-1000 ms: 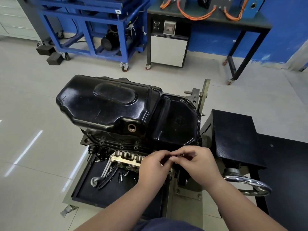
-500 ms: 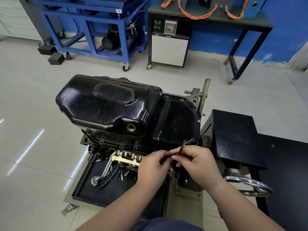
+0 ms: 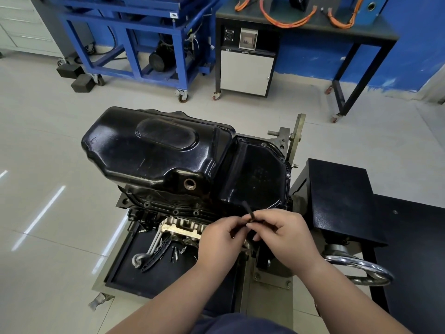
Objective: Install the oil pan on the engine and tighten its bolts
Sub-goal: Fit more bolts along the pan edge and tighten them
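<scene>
A glossy black oil pan [image 3: 163, 153] lies on top of the upturned engine [image 3: 166, 208], which is mounted on a stand. Its threaded drain hole [image 3: 189, 183] faces me, and bolt holes run along the near flange. Just in front of the pan's near right corner, my left hand [image 3: 220, 239] and my right hand [image 3: 284, 235] meet. Both pinch a thin black bolt [image 3: 249, 211] whose tip points up and to the left. What else my left hand's fingers hold is hidden.
A black drip tray [image 3: 154, 273] under the engine holds a chain guide, a metal tube and several loose bolts. The stand's chrome handwheel [image 3: 361, 271] and black box [image 3: 337, 198] are on the right. Blue carts and a black workbench stand at the back.
The black bolt was hidden between my fingers a second ago. Now it sticks out above them, and its tip has swung from up-right to up-left. Both hands have stayed in place.
</scene>
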